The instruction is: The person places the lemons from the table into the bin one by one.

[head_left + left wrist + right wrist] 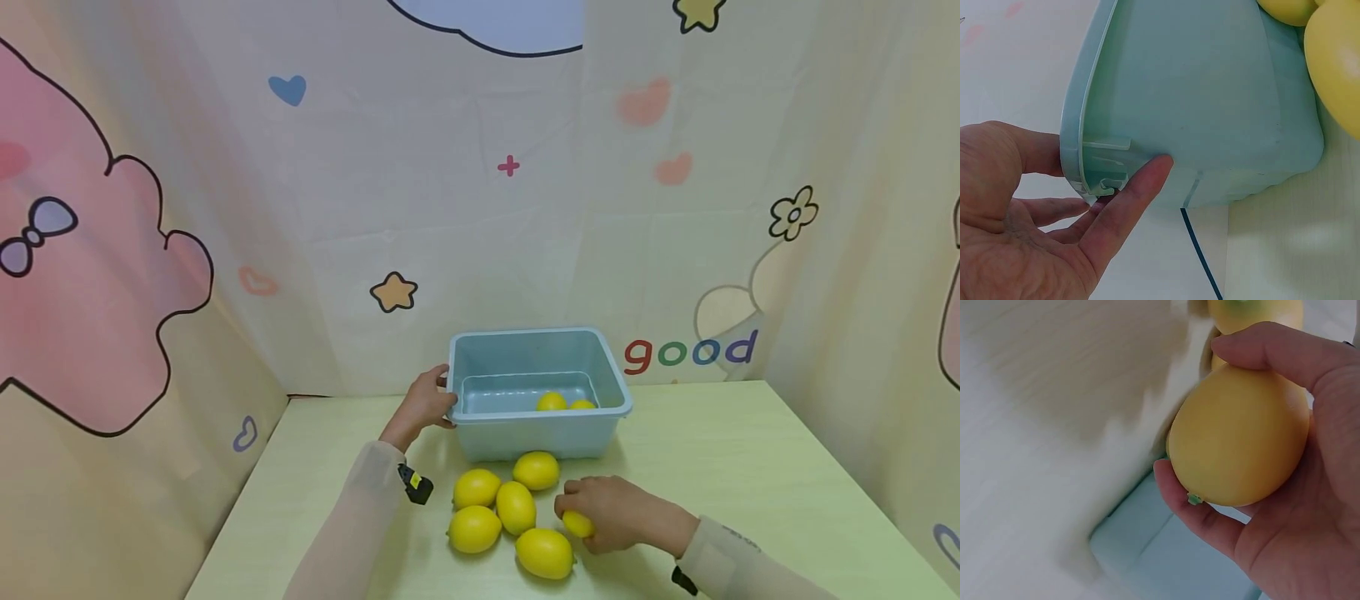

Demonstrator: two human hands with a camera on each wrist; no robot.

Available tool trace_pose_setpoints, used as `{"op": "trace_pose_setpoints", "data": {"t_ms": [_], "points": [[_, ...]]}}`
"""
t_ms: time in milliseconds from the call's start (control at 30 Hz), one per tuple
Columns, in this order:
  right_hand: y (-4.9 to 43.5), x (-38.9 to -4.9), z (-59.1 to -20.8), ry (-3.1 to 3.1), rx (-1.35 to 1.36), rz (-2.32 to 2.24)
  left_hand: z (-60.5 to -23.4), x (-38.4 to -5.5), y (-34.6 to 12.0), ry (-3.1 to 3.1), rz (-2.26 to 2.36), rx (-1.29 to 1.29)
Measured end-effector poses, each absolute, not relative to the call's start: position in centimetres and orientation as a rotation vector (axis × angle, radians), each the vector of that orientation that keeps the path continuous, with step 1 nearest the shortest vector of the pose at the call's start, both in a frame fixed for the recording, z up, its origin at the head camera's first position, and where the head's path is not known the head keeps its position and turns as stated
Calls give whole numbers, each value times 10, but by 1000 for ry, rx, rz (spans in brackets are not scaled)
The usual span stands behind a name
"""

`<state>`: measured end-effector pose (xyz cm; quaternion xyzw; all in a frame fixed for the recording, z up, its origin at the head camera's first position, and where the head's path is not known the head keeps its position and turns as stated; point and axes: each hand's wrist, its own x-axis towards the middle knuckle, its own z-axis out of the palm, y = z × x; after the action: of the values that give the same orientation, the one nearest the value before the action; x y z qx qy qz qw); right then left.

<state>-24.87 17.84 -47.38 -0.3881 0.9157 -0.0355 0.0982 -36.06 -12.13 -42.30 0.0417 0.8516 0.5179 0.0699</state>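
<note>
A light blue plastic bin (536, 438) stands at the back of the table, with two lemons (551, 402) visible inside it. My left hand (426, 402) grips the bin's left rim; in the left wrist view a finger lies against the outer wall under the rim (1072, 134). My right hand (618, 512) holds a lemon (1241, 434), fingers and thumb bent round it, low over the table to the right of the other fruit. Several lemons (516, 507) lie grouped in front of the bin, the nearest one (544, 553) just left of my right hand.
The pale wooden table (697, 450) ends at a patterned curtain (480, 225) close behind the bin. Curtain also hangs along the left and right sides.
</note>
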Motion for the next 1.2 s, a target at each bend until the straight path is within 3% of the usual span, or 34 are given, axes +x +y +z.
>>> {"op": "trace_pose_setpoints", "data": {"t_ms": [1200], "points": [[182,-249,-398,2920,-1248,-121,-425,-362,-122,2539,1575,117]]}}
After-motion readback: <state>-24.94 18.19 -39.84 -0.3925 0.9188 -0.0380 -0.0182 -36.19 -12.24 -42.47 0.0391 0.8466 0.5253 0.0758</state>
